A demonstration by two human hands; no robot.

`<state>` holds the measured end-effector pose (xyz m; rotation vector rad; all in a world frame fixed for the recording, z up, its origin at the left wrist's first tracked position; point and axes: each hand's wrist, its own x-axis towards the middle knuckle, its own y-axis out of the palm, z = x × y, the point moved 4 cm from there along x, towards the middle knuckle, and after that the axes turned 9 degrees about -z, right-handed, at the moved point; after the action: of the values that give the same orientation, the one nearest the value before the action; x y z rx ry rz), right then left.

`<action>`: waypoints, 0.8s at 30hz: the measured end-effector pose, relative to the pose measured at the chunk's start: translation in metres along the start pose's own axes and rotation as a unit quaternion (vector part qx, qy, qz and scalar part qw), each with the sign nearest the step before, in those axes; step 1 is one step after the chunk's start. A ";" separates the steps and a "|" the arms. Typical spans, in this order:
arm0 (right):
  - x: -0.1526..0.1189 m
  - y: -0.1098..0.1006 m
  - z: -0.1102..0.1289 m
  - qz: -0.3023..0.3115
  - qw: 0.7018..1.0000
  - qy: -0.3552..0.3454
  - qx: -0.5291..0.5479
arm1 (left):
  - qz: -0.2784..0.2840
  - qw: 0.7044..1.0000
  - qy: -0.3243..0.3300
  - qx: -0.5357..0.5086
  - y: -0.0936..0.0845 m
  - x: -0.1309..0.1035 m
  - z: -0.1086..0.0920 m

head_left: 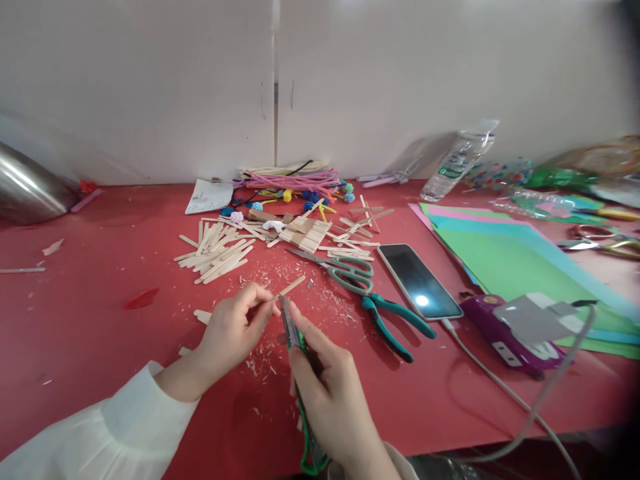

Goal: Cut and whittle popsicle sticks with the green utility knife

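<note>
My left hand point(234, 328) pinches a thin wooden stick point(293, 286) between thumb and fingertips, its free end pointing up to the right. Wrapped round a green-handled utility knife point(291, 328) is my right hand point(327, 387), the index finger stretched along the tool. The knife's tip is at the stick, close to my left fingertips; whether they touch is hard to tell. Small wood shavings point(265, 363) lie around and under both hands on the red table point(90, 340).
Beyond the hands lie loose wooden sticks point(225, 260), grey scissors point(353, 272) and pipe cleaners point(295, 181). To the right are teal pliers point(387, 323), a phone point(417, 280) with a cable, a purple power strip point(505, 333), coloured paper point(515, 260) and a bottle point(457, 163).
</note>
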<state>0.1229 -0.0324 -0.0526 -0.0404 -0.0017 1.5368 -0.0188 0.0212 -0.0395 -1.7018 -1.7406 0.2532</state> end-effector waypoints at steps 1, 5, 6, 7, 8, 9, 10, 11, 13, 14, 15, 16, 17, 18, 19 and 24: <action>0.000 0.001 0.000 0.003 1.000 0.020 0.018 | -0.002 1.000 0.004 0.003 0.000 0.000 0.000; -0.001 0.002 0.000 0.000 0.991 0.103 0.082 | -0.013 1.000 -0.002 0.012 0.001 0.000 -0.001; 0.000 0.002 0.001 -0.005 0.989 0.117 0.093 | -0.013 1.000 -0.005 0.012 0.002 0.000 -0.001; 0.000 0.002 0.002 -0.009 0.986 0.127 0.105 | -0.014 1.000 -0.008 0.011 0.002 0.000 -0.001; 0.000 0.002 0.003 -0.012 0.984 0.134 0.117 | -0.016 1.000 -0.011 0.011 0.002 0.001 -0.002; 0.000 0.002 0.003 -0.014 0.982 0.140 0.129 | -0.018 1.000 -0.012 0.012 0.002 0.001 -0.002; 0.000 0.002 0.003 -0.013 0.980 0.142 0.140 | -0.020 1.000 -0.011 0.015 0.001 0.001 -0.003; 0.000 0.003 0.003 -0.013 0.979 0.141 0.145 | -0.021 1.000 -0.010 0.019 0.001 0.001 -0.003; -0.001 0.004 0.002 -0.012 0.983 0.129 0.134 | -0.022 0.999 -0.010 0.025 0.001 0.002 -0.004; -0.001 0.005 0.002 -0.014 0.987 0.114 0.117 | -0.021 0.999 -0.014 0.025 0.001 0.002 -0.004; -0.002 0.005 0.001 -0.015 0.991 0.092 0.095 | -0.018 0.999 -0.022 0.020 0.001 0.002 -0.004; -0.002 0.004 0.001 -0.021 0.995 0.069 0.071 | -0.015 0.999 -0.032 0.011 0.001 0.002 -0.003; -0.002 0.004 0.001 -0.026 0.997 0.046 0.050 | -0.012 0.999 -0.044 -0.002 0.001 0.002 -0.002; -0.002 0.003 0.001 -0.032 0.999 0.025 0.034 | -0.009 0.998 -0.057 -0.018 0.001 0.002 -0.001; -0.002 0.002 0.001 -0.039 0.999 0.007 0.021 | -0.008 0.997 -0.068 -0.035 0.001 0.003 0.000; 0.000 -0.001 0.002 -0.042 0.998 -0.043 -0.019 | -0.018 0.991 -0.099 -0.092 0.000 0.004 0.003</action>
<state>0.1233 -0.0321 -0.0507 -0.0048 -0.1005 1.4536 -0.0199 0.0256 -0.0406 -1.8249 -1.9922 0.2591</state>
